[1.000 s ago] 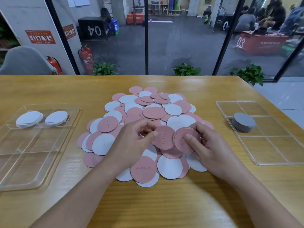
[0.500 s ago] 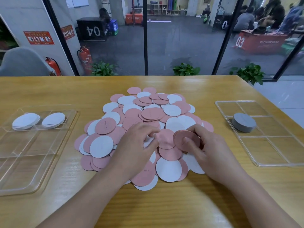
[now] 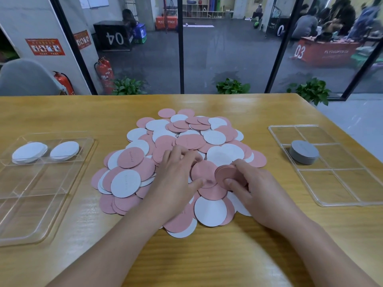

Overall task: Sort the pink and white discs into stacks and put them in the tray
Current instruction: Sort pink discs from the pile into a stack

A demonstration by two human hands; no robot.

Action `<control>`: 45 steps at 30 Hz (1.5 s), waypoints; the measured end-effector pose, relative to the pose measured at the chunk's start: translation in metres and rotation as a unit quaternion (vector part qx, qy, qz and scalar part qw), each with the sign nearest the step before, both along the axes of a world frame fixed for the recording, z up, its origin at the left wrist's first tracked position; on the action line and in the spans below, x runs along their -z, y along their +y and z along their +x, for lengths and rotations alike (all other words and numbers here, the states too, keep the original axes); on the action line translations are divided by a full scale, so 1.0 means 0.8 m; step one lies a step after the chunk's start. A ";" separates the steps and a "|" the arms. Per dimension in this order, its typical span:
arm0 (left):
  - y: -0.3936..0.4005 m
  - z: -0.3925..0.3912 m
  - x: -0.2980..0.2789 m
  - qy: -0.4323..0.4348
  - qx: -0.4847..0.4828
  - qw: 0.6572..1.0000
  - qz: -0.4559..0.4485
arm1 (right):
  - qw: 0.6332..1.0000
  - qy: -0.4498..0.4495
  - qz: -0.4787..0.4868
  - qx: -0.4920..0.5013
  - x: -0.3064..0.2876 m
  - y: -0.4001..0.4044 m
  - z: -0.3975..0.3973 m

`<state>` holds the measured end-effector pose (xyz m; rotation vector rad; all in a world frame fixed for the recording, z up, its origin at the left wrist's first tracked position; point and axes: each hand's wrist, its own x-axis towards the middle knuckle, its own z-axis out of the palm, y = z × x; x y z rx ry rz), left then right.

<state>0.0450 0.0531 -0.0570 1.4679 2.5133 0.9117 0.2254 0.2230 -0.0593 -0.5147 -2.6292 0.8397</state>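
My right hand (image 3: 263, 189) has its grip clamped on a small stack of pink discs (image 3: 227, 172), thumb across the front face and fingers curled behind, held tilted just above the loose heap (image 3: 182, 154) in the middle of the bench (image 3: 207, 262). My left hand (image 3: 176, 179) pinches a single pink disc (image 3: 204, 172) by its edge, and that disc sits just beside the stack, its rim touching or nearly touching it; I cannot tell which. I judge this to be the gathering step for pink: one more disc is about to join the stack in my right hand. The next move calls for sliding that disc flat against the stack's face and squaring the edges so nothing slips out. Much of the heap is unsorted, pink and white overlapping, so the job looks far from done. The left tray (image 3: 62, 204) holds two white stacks (image 3: 44, 151) in its far compartments; the right tray (image 3: 352, 183) holds one grey-looking stack (image 3: 303, 152), colour uncertain in this light.
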 end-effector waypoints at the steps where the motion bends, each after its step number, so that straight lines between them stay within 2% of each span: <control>1: -0.001 0.000 -0.002 -0.019 -0.002 1.000 0.020 | 1.000 0.006 -0.006 0.001 -0.001 0.001 0.000; 5: -0.015 -0.006 -0.005 -0.142 -0.037 0.983 0.108 | 0.999 0.035 -0.025 0.010 -0.006 0.004 0.003; 8: -0.030 -0.017 -0.008 -0.186 -0.031 0.968 0.166 | 0.999 0.037 -0.034 0.005 -0.009 0.001 0.004; 11: -0.035 -0.028 -0.010 -0.242 -0.020 0.952 0.186 | 0.998 0.052 -0.046 0.004 -0.009 0.002 0.005; 18: -0.037 -0.023 -0.014 -0.216 -0.007 0.959 0.185 | 0.995 0.064 -0.068 -0.022 -0.012 -0.001 0.006; 27: -0.030 0.000 -0.017 -0.300 0.064 0.932 0.192 | 0.996 0.063 -0.063 -0.020 -0.010 -0.004 0.002; 31: -0.022 0.014 -0.012 -0.316 0.102 0.925 0.183 | 0.998 0.029 -0.046 -0.044 -0.008 -0.009 0.003; 34: -0.020 0.017 -0.007 -0.262 0.099 0.947 0.159 | 0.999 0.018 -0.032 -0.037 -0.008 -0.005 0.005; 38: -0.019 0.010 -0.002 -0.079 0.055 0.990 0.100 | 0.999 0.050 -0.015 -0.003 -0.011 0.004 0.008; 42: -0.013 0.014 0.003 0.010 0.064 0.997 -0.041 | 1.000 -0.014 0.026 0.006 -0.006 0.003 0.007; 45: -0.013 0.016 0.003 0.023 0.062 0.996 -0.057 | 0.999 -0.026 0.039 0.003 -0.005 0.003 0.005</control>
